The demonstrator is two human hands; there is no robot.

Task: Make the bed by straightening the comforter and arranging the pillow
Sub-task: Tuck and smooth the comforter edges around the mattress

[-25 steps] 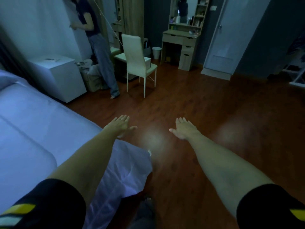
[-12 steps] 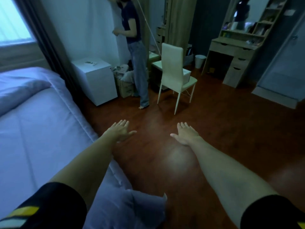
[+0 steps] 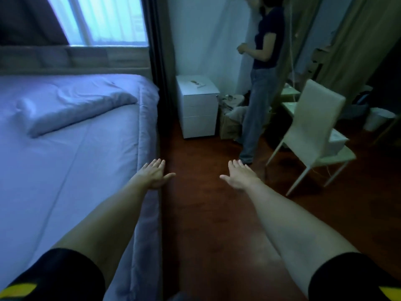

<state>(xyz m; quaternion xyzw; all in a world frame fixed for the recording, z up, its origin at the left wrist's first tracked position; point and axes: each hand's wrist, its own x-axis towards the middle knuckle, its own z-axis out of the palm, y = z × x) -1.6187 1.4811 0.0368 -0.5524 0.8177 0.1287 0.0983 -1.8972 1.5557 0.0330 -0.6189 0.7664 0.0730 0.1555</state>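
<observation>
Both arms out, left hand (image 3: 155, 174) and right hand (image 3: 239, 175) empty, fingers apart; she should grip the comforter (image 3: 76, 161) edge, then square the pillow (image 3: 71, 107) at ten o'clock.

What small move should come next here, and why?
Probably reach the left hand toward the pillow. Both hands are open and empty, the right hand over bare floor, while the pillow lies crooked and rumpled at the head of the bed and the comforter looks mostly flat.
</observation>
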